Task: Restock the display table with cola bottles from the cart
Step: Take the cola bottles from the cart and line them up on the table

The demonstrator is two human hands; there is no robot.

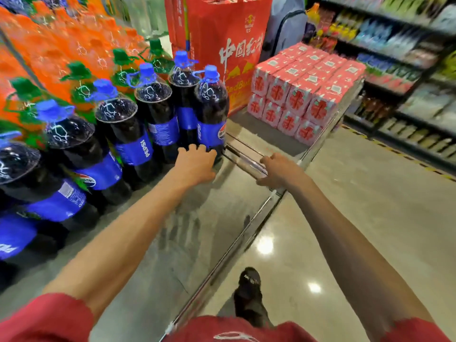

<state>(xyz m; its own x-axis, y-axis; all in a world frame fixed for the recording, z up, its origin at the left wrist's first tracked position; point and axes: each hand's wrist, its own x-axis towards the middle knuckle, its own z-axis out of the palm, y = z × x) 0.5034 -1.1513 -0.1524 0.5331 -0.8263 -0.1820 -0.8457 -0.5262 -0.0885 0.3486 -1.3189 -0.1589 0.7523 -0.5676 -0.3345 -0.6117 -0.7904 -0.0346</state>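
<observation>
Both arms stretched forward. Left grip (196,164) curls round base of end cola bottle (212,114), upright on steel desk (197,230). Right grip (278,171), palm down, clasps the desk-edge rail (244,156).

Cola bottles (211,107): seven, lowest-left only partly in frame. Blue caps (211,71): six showing.
Green-capped bottles (156,49): four caps clear; any more lost in blur.
Orange bottles (61,40): many, too smeared to count.
Pink cartons (297,99): two tiers, four per tier on near face, eight faces; count behind unclear.
Red bag (229,33): one.
Hands: two, left hand (196,164), right hand (277,170).
Metal rail (246,164): one.
Shoe (249,287): one.
</observation>
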